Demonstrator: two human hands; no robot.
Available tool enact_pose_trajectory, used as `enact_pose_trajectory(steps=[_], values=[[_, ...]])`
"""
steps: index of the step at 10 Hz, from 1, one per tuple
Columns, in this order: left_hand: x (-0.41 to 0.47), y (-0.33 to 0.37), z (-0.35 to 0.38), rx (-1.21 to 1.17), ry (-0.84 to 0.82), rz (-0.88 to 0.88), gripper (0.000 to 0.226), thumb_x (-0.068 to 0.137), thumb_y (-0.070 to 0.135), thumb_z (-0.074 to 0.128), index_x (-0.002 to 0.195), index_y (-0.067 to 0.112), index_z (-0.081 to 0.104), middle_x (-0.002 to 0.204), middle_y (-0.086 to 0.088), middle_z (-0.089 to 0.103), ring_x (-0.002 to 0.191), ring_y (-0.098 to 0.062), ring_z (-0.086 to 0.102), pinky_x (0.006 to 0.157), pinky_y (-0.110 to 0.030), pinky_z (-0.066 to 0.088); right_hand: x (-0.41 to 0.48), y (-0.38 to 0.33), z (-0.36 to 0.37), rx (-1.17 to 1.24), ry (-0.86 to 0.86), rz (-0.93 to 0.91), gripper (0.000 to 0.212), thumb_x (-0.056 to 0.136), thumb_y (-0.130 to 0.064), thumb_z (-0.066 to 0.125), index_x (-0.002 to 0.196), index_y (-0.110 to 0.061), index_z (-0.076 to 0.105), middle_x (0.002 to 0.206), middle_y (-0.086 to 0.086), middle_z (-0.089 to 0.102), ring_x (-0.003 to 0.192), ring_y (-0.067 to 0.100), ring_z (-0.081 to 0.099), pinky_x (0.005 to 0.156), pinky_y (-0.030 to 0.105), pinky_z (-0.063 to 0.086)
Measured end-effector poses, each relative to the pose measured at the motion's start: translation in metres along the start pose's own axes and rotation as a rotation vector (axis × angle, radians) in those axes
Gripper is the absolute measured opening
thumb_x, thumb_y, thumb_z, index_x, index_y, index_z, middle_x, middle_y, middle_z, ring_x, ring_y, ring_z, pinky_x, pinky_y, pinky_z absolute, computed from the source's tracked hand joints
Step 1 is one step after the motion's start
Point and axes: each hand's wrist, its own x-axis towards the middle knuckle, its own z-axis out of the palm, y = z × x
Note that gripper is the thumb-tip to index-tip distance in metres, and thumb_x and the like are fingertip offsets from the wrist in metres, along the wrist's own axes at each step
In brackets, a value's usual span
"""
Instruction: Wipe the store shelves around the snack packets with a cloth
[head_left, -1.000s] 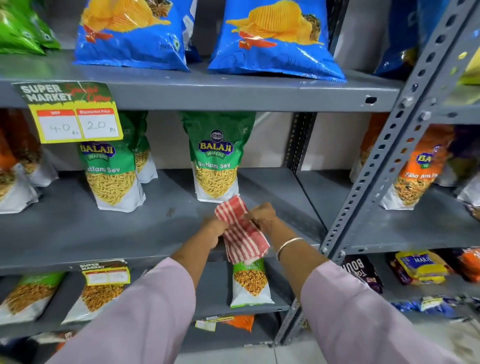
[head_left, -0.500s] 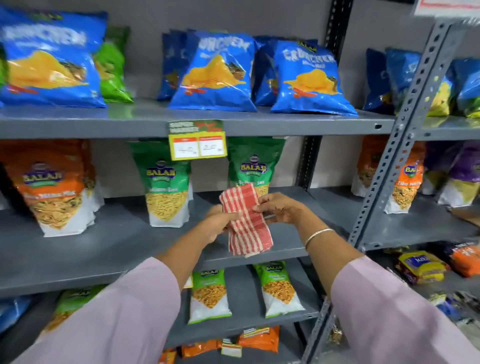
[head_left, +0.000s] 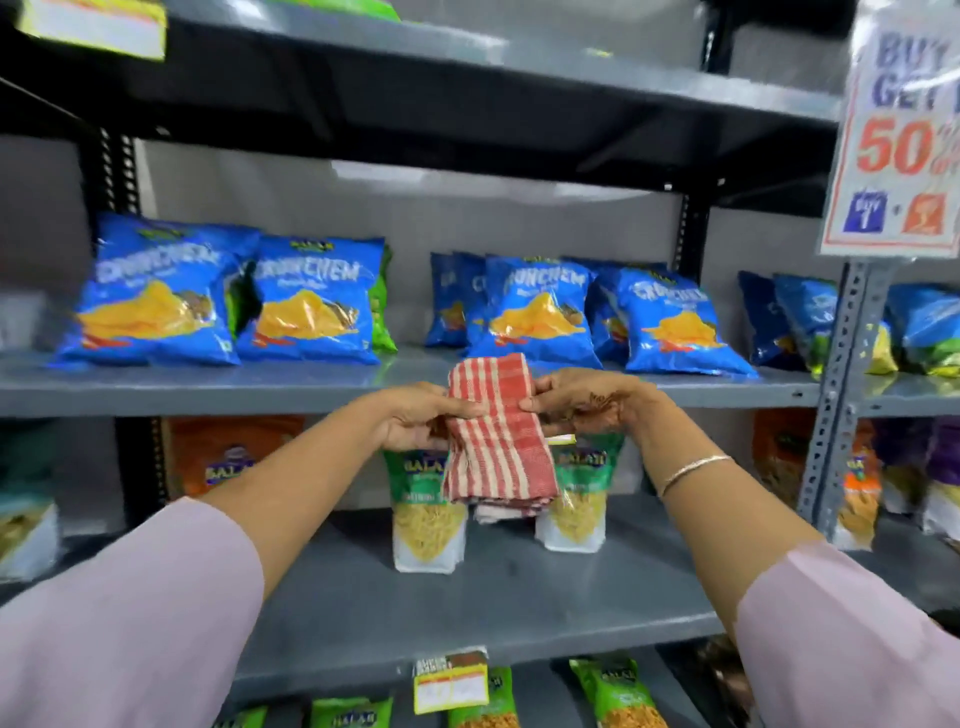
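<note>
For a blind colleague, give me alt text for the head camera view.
Both hands, left hand and right hand, hold a folded red-striped cloth up before grey shelves. Blue chip bags line the shelf behind, green packets below.

1. We see the cloth (head_left: 496, 431): red and cream stripes.
2. Chip bags (head_left: 311, 304): blue, yellow chip picture, white lettering.
3. Sev packs (head_left: 426, 512): green top, white base.
4. Shelves (head_left: 208, 387): plain grey.
5. Sleeves (head_left: 130, 623): pale pink.
6. Bangle (head_left: 693, 470): gold.
7. Sign (head_left: 904, 135): white, red and blue print.
</note>
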Motion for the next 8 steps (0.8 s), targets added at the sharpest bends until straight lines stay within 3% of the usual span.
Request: enact_pose_trajectory(steps=[1,2,3,4,5,6,7,8], values=[[-0.003,0.028,-0.019,-0.035,0.138,0.032,0.002,0.090,0.009,0.060,0.090,0.011,0.060,0.087,-0.002,0.066,0.077,-0.010,0.062,0.074,-0.026,0.051,0.022,-0.035,0.008,0.029,0.114,-0.021,0.012,0.094,-0.002,0.052,0.092,-0.006,0.064,0.083,0.000,0.074,0.074,0.008,0.070,0.072,0.021,0.059],[0.005,0.048,-0.038,-0.100,0.280,0.032,0.012,0.091,0.005,0.059,0.080,0.007,0.055,0.060,-0.002,0.068,0.053,-0.009,0.064,0.063,-0.024,0.052,0.048,-0.065,0.018,0.013,0.247,-0.054,0.010,0.091,0.001,0.057,0.083,-0.001,0.061,0.084,0.010,0.066,0.074,0.016,0.065,0.060,0.023,0.060],[0.028,0.056,-0.058,-0.131,0.393,0.017,0.011,0.091,-0.003,0.056,0.080,-0.001,0.053,0.064,-0.009,0.064,0.057,-0.017,0.061,0.086,-0.031,0.048,0.081,-0.077,0.022,-0.011,0.348,-0.084,0.015,0.086,0.008,0.060,0.073,0.000,0.059,0.058,0.010,0.069,0.052,0.017,0.067,0.047,0.023,0.059],[0.061,0.051,-0.077,-0.078,0.571,0.032,0.043,0.082,-0.004,0.068,0.120,-0.011,0.049,0.094,-0.017,0.062,0.079,-0.023,0.058,0.086,-0.036,0.048,0.113,-0.074,0.021,-0.101,0.473,-0.082,0.027,0.082,0.012,0.064,0.064,-0.004,0.052,0.050,0.009,0.062,0.042,0.016,0.063,0.044,0.027,0.056],[0.078,0.042,-0.078,0.051,0.712,0.056,0.066,0.079,0.003,0.073,0.132,-0.010,0.036,0.116,-0.018,0.055,0.102,-0.022,0.052,0.084,-0.033,0.043,0.148,-0.060,0.015,-0.197,0.621,-0.083,0.027,0.074,0.005,0.075,0.070,-0.003,0.050,0.065,0.016,0.062,0.040,0.016,0.064,0.046,0.032,0.059],[0.083,0.032,-0.073,0.395,0.833,-0.018,0.057,0.082,0.018,0.073,0.127,-0.006,0.046,0.129,-0.019,0.054,0.118,-0.030,0.052,0.094,-0.036,0.043,0.160,-0.052,0.019,-0.551,0.722,-0.039,0.029,0.072,-0.011,0.079,0.072,-0.005,0.050,0.090,0.019,0.058,0.073,0.024,0.059,0.065,0.037,0.054],[0.086,0.025,-0.081,0.703,0.827,-0.081,0.043,0.085,0.034,0.067,0.115,0.005,0.056,0.123,-0.012,0.059,0.114,-0.030,0.054,0.094,-0.038,0.046,0.160,-0.046,0.024,-0.782,0.756,-0.047,0.018,0.086,-0.011,0.062,0.098,0.002,0.059,0.116,0.024,0.063,0.109,0.033,0.060,0.086,0.038,0.050],[0.081,0.028,-0.082,0.930,0.883,-0.080,0.056,0.084,0.050,0.062,0.120,0.008,0.054,0.129,-0.012,0.054,0.121,-0.031,0.046,0.097,-0.039,0.040,0.151,-0.062,0.029,-0.670,0.823,-0.174,0.008,0.086,-0.006,0.060,0.082,0.001,0.057,0.117,0.022,0.065,0.106,0.033,0.063,0.091,0.041,0.051]])
